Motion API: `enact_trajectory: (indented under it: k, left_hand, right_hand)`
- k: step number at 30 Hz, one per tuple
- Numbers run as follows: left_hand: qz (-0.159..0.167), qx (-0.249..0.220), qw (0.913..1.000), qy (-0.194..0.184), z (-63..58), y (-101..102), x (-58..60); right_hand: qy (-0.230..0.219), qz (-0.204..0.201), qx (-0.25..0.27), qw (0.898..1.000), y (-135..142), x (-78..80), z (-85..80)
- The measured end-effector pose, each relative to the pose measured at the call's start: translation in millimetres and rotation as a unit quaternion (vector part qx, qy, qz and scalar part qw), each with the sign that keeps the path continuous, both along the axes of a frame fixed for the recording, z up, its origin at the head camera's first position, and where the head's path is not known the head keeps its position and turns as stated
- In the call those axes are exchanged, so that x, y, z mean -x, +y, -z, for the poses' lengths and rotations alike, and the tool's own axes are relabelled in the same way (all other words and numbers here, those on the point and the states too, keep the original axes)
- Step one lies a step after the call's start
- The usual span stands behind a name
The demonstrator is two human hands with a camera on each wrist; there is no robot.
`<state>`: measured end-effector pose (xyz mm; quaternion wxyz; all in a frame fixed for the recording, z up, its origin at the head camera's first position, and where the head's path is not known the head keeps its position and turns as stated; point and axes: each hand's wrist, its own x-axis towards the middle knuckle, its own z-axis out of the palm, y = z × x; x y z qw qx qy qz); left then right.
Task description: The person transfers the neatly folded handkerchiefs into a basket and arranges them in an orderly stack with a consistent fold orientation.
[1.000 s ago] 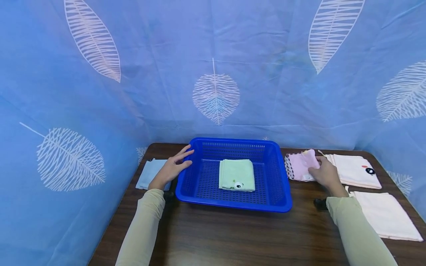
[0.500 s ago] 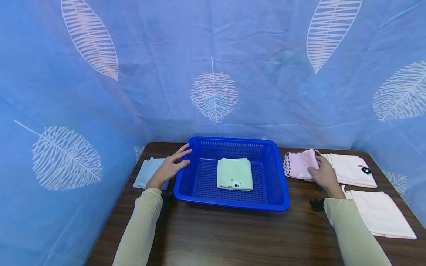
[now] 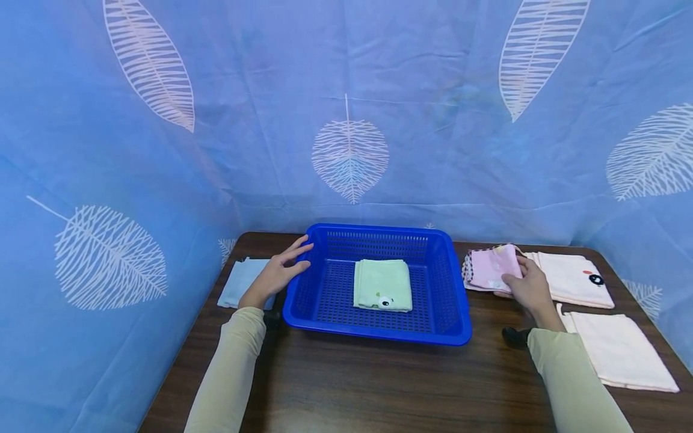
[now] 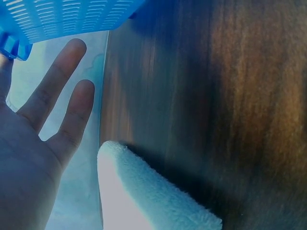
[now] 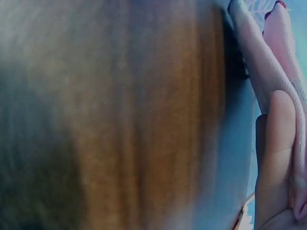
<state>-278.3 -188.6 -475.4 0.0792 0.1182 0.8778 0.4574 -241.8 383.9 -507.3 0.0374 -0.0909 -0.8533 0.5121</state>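
Observation:
My right hand [image 3: 530, 288] holds the right edge of a folded pink towel [image 3: 494, 266] with a checked border, thumb on top and fingers beneath. In the right wrist view, a finger [image 5: 278, 139] lies under the pink cloth, which is off the wood. My left hand [image 3: 275, 275] is at the left rim of a blue plastic basket [image 3: 373, 338], its fingers spread and fairly straight. Whether a fingertip touches the rim I cannot tell. Inside the basket lies a folded light green towel [image 3: 381, 279] with an embroidered eye.
A light blue towel [image 3: 238, 282] lies beneath and left of my left hand. On the right are a white towel [image 3: 568, 273] with an embroidered eye and a plain white towel [image 3: 622, 349]. Patterned blue cloth [image 3: 346, 72] hangs behind the dark wooden table [image 3: 379, 391].
My right fingers have slipped under the pink towel's edge, and the towel has risen slightly from the table. My left hand and the basket stay about where they were.

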Motion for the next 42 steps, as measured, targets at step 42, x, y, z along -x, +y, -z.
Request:
enact_trajectory:
  k: [42]
  left_hand:
    - [0.006, -0.019, 0.9998, 0.0, -1.1, -0.3, -1.3]
  right_hand:
    - [-0.011, 0.051, 0.174, 0.983, -7.9, -2.6, -34.2]
